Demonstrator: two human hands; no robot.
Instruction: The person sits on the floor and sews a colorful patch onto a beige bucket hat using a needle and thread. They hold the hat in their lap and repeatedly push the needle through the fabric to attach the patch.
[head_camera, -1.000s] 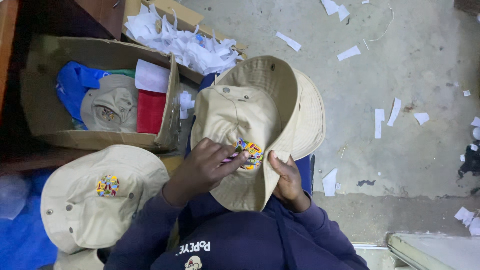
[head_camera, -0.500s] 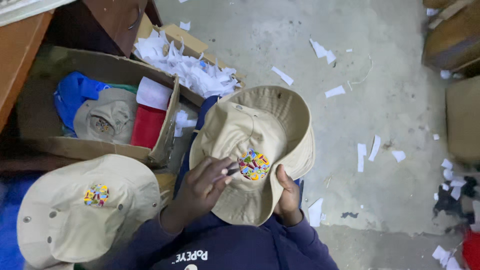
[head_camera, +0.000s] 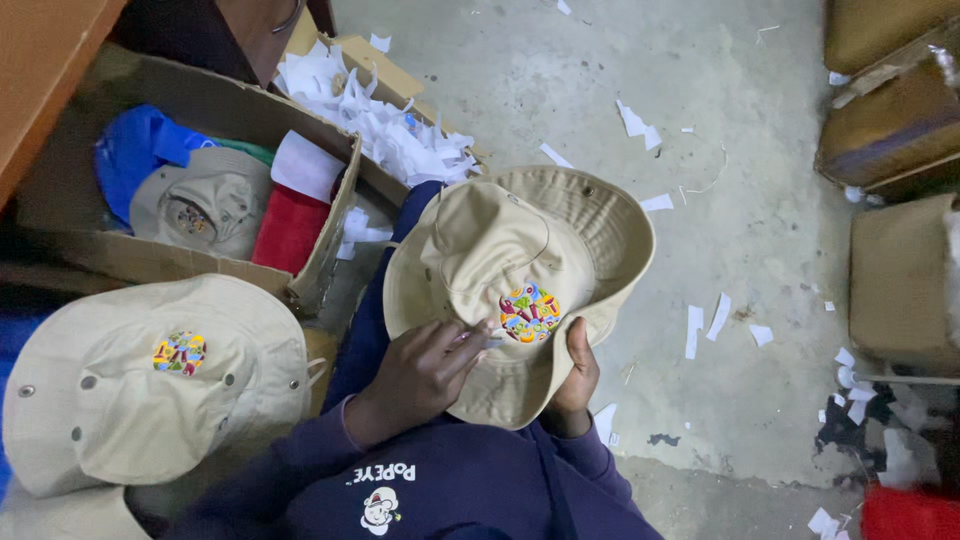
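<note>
Here, notes by label.

Step in hand: working at the colourful patch (head_camera: 530, 313) on the crown of the khaki bucket hat (head_camera: 520, 290); judged as picking or trimming at the patch's left edge.

Left hand (head_camera: 420, 375): lies on the hat's near brim, fingers curled, fingertips (head_camera: 478, 335) pinching a small thin item at the patch edge; what that item is cannot be told.

Right hand (head_camera: 578, 375): grips the near-right brim, thumb on top, fingers hidden under the fabric; it props the hat up over the lap.

Hat position: held over the person's lap, crown facing the camera, far brim reaching out over the concrete floor (head_camera: 700, 120).

Second bucket hat (head_camera: 150, 385): lies at lower left, apart from both hands, bearing a like patch (head_camera: 179, 352).

Cardboard box (head_camera: 320, 240): left of the held hat, holding another khaki hat (head_camera: 200, 205), blue cloth (head_camera: 140, 150) and red cloth (head_camera: 290, 228).

Paper scraps (head_camera: 390, 130): piled beyond the box's far corner, more scattered across the floor.

Next move calls for: a steady brim grip from the right hand and fine fingertip control at the patch edge, so the fabric does not pucker or the stitching tear.
</note>
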